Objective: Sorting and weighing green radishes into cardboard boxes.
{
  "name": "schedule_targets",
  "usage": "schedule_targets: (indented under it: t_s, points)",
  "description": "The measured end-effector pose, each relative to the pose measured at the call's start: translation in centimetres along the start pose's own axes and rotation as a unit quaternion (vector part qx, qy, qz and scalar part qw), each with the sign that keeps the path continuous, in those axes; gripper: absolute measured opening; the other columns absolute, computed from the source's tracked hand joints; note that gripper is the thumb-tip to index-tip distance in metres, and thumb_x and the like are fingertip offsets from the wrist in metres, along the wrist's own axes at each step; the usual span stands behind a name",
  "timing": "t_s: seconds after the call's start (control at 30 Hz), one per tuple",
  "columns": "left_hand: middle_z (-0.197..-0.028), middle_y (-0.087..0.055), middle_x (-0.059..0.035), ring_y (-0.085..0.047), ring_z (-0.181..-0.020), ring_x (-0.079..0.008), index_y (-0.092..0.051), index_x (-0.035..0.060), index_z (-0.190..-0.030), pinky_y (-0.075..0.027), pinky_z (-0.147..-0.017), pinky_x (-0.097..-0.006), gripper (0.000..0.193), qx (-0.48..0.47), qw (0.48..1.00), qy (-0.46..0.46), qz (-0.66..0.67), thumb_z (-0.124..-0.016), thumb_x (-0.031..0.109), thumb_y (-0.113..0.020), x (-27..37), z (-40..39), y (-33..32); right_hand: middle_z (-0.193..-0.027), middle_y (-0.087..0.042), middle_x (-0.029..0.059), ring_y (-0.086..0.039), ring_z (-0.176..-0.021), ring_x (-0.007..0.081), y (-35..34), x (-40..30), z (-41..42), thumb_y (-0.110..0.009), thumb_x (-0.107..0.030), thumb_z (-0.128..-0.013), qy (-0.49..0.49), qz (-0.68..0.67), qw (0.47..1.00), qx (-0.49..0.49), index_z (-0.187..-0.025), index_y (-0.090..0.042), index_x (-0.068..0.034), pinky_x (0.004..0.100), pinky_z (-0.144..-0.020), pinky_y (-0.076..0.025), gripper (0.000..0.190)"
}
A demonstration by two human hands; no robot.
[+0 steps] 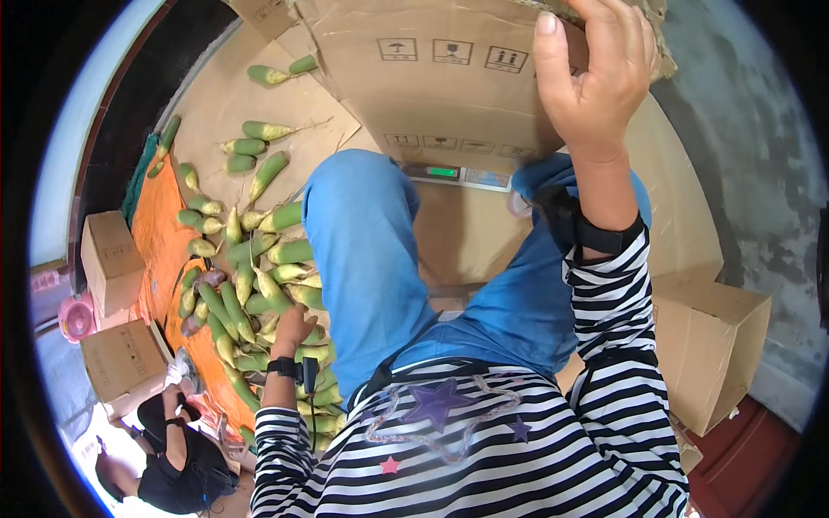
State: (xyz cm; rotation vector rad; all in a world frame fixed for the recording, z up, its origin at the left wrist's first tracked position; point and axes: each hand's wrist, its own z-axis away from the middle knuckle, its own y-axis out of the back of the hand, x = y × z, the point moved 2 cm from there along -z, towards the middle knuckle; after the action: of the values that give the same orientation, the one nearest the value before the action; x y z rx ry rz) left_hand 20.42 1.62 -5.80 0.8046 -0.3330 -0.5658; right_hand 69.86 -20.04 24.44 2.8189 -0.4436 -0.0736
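Observation:
A pile of green-and-pale radishes (241,313) lies on the left beside my bent knee. My left hand (295,329) reaches down among them with curled fingers, touching or right beside one radish (272,291); its grip is partly hidden. Before me a large cardboard carton (447,90) with printed handling symbols stands on a digital scale (482,179), whose display glows green. At the carton's upper right rim is my right hand (599,84), its thumb spread from the fingers. The fingertips run past the top of the view, and nothing shows in its grasp.
More radishes (265,129) lie scattered on flattened cardboard (201,97). Orange sheeting (155,207) borders the pile. Cartons (113,259) stand at the left, and an open carton (706,349) is at the right by the wall (771,194). Another person (181,460) sits at lower left.

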Motion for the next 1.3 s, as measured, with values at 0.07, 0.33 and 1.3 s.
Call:
schedule_targets:
  t_s: [0.07, 0.33, 1.3]
  points:
    - [-0.105, -0.063, -0.0239, -0.061, -0.098, -0.0381, -0.061, 0.0019, -0.109, -0.049, -0.084, -0.0446, 0.046, -0.014, 1.0, 0.007, 0.014, -0.078, 0.034, -0.068, -1.0, -0.2, -1.9, -0.099, -0.06, 0.0149, -0.056, -0.094, 0.0337, -0.3, -0.3, 0.0, -0.061, -0.008, -0.076, 0.019, -0.001, 1.0, 0.007, -0.101, -0.061, -0.004, 0.048, -0.093, -0.039, 0.025]
    - [-0.102, -0.064, -0.0268, -0.061, -0.097, -0.0406, -0.061, -0.0019, -0.108, -0.048, -0.085, -0.0443, 0.045, -0.001, 0.991, 0.065, 0.114, -0.077, 0.031, -0.066, -3.5, -0.3, -5.5, -0.088, -0.065, 0.0065, -0.06, -0.079, 0.0229, -2.8, -0.9, 0.7, -0.062, -0.016, -0.085, -0.039, -0.01, 0.999, -0.008, -0.094, -0.068, -0.008, 0.0333, -0.076, -0.046, 0.014]
    - [-0.12, -0.055, -0.0289, -0.052, -0.114, -0.0417, -0.044, -0.0057, -0.129, -0.044, -0.097, -0.0445, 0.085, 0.2, 0.936, 0.219, 0.192, -0.07, 0.044, -0.077, -16.9, -12.4, -4.4, -0.106, -0.065, 0.0145, -0.061, -0.091, 0.0178, -3.1, -0.4, 2.2, -0.051, -0.011, -0.096, -0.177, -0.019, 0.983, -0.048, -0.11, -0.059, 0.007, 0.0285, -0.083, -0.049, 0.024]
